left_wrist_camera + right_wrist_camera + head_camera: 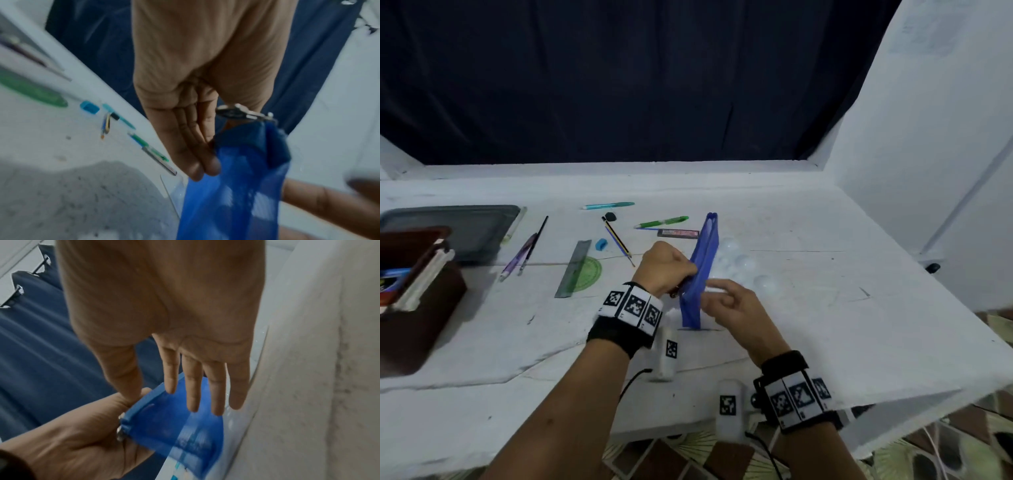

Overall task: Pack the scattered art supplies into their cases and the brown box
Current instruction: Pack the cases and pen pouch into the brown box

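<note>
A blue mesh zip pouch (705, 253) stands on edge on the white table (825, 274), its mouth upward. My left hand (681, 274) grips the pouch's near top corner by the metal zipper pull (242, 112); in the left wrist view the fingers (207, 168) curl against the blue mesh (236, 203). My right hand (717, 294) is on the pouch's right side, its fingers (205, 402) straight and resting against the pouch (164, 426), holding nothing. Loose supplies lie behind: a green pen (664, 222), a teal pen (609, 205), pencils (619, 240), a blue sharpener (601, 244).
A brown box (414, 291) with items inside sits at the left edge, beside a grey tray (458, 229). A ruler (575, 267), a green protractor (590, 270), a purple pen (520, 257), a black eraser (611, 216) and a red-black lead case (677, 233) lie about. A clear plastic palette (743, 263) lies right of the pouch.
</note>
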